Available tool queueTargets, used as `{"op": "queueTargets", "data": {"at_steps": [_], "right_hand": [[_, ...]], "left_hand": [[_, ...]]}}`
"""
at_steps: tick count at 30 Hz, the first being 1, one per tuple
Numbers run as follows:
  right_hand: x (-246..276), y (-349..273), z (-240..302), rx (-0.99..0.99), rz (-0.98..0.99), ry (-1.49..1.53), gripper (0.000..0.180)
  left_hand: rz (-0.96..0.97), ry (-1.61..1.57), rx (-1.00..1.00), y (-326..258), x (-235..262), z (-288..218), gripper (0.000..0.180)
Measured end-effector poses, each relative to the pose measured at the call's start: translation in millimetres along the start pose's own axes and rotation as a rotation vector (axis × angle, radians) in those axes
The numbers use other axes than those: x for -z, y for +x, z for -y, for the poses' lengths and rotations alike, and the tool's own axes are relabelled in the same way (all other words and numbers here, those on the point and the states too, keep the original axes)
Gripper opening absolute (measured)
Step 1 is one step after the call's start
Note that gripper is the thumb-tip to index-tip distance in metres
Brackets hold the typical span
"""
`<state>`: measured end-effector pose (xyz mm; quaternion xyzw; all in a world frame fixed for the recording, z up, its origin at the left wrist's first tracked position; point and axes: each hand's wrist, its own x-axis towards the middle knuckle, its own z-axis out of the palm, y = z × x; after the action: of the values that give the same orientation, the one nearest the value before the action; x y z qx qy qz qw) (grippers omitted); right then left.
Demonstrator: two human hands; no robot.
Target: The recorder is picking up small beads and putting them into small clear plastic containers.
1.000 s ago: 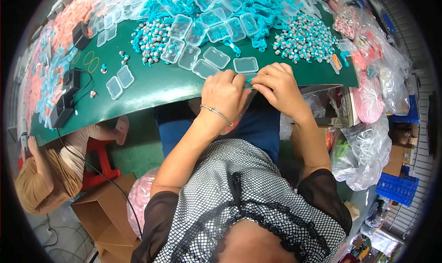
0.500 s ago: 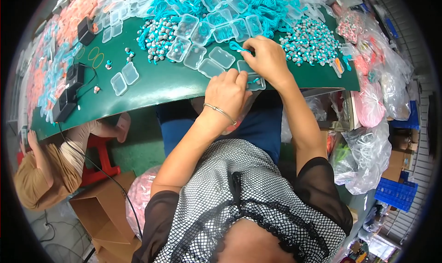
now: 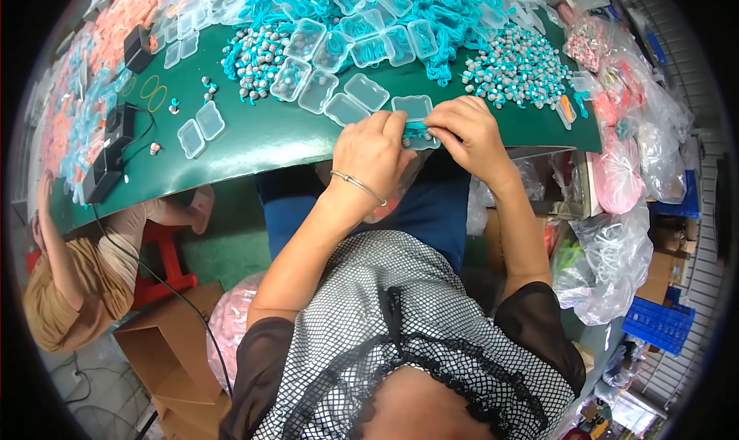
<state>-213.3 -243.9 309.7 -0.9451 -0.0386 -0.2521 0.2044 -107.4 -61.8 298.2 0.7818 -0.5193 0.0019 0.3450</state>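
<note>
Green-covered worktable: curved near edge, running under both hands and away beyond them.

Heap of turquoise cords: beyond the hands at the table's far side, loose and tangled, within easy reach.

Two piles of small grey-and-turquoise beaded pieces: one just beyond the right hand, the other farther off beyond the left; apparently stock kept close for picking.

Clear plastic lidded boxes: scattered between hands and cord heap, some holding cord, several empty.

Left hand: thin metal bangle at the wrist; fingers pinched narrow on a turquoise cord piece at the table's near edge.

Right hand: fingers likewise closed small on the same cord piece, touching the left hand's fingertips, over a clear box partly hidden beneath. Both hands appear to steady it there.
</note>
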Motion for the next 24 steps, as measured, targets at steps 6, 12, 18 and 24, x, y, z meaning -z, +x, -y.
{"op": "queueTargets", "data": {"at_steps": [6,12,18,24], "right_hand": [[-5,-10,12,0.049,0.007,-0.13,0.018],[2,-1,11,-0.042,-0.016,-0.139,0.028],[-9,12,-10,-0.191,0.002,0.03,0.024],[-1,-6,-10,-0.091,-0.005,0.161,0.025]], "left_hand": [[-0.037,0.036,-0.081,0,-3,3,0.041],[0.012,0.027,-0.064,0,-2,4,0.048],[0.022,0.001,-0.046,0,-4,1,0.051],[-0.03,-0.024,-0.022,0,-7,1,0.05]]}}
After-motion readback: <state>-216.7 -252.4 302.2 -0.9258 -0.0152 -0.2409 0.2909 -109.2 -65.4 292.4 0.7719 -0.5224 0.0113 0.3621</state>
